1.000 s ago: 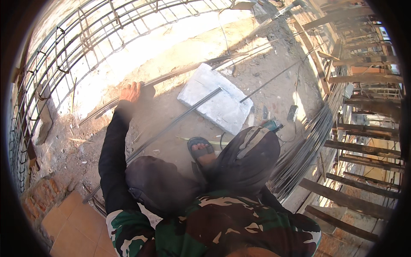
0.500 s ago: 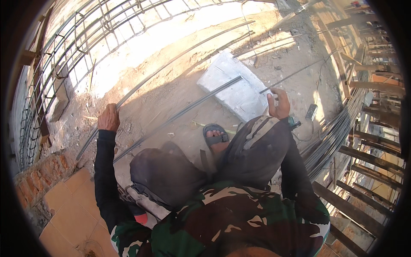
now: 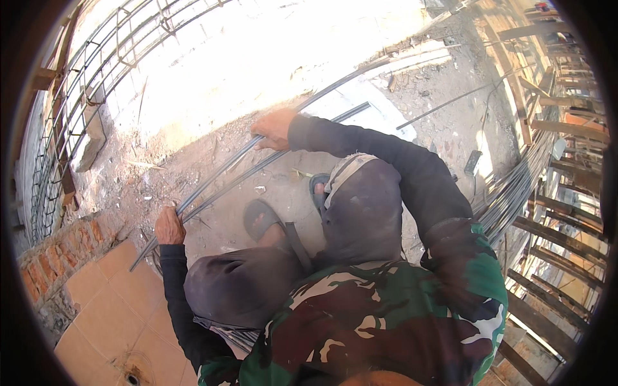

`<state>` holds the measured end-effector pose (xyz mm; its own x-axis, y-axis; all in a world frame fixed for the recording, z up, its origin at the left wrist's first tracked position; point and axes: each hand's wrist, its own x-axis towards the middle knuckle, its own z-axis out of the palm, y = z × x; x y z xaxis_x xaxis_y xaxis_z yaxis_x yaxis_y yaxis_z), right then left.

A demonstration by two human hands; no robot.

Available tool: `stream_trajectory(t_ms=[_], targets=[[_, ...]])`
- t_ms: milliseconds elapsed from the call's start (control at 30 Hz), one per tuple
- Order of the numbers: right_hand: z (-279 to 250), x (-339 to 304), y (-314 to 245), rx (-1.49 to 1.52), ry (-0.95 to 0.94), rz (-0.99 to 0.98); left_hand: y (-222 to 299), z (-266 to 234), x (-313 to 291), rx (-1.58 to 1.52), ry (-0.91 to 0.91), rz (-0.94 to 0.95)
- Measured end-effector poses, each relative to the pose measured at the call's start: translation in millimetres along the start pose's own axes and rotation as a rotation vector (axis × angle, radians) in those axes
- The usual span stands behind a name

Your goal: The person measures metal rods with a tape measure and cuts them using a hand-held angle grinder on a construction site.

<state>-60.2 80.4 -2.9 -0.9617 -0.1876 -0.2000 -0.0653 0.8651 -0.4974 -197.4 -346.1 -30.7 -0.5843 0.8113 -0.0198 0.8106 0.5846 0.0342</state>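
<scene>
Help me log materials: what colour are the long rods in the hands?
The long rods are grey, showing best in the head view.

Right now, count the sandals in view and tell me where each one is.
2: one sandal on the left foot, the other sandal farther right, partly hidden behind the right trouser leg. Others could be hidden.

Steel bars (image 3: 220, 171) partly hidden by right hand (image 3: 275, 127); white slab (image 3: 387, 116) by right sleeve (image 3: 399, 157).

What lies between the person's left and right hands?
Long metal rods run from the left hand to the right hand, as the head view shows.
</scene>
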Motion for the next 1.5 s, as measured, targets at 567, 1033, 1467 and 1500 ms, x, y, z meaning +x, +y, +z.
stream_trajectory(t_ms=[567, 1033, 1467, 1500], targets=[[99.0, 37.5, -9.3, 0.154, -0.108, -0.082, -43.5, 40.8, -14.5, -0.152, -0.250, -0.107], [86.2, 37.0, -19.2, 0.390, -0.091, 0.021, -50.5, 46.4, -10.2, -0.240, -0.386, -0.391], [90.2, 62.8, -27.0, 0.474, -0.095, 0.041, -86.4, 45.7, -19.7, -0.490, -0.306, -0.430], [101.1, 64.9, -21.8, 0.465, -0.055, -0.033, -87.1, 43.4, -19.7, -0.535, -0.345, -0.453]])
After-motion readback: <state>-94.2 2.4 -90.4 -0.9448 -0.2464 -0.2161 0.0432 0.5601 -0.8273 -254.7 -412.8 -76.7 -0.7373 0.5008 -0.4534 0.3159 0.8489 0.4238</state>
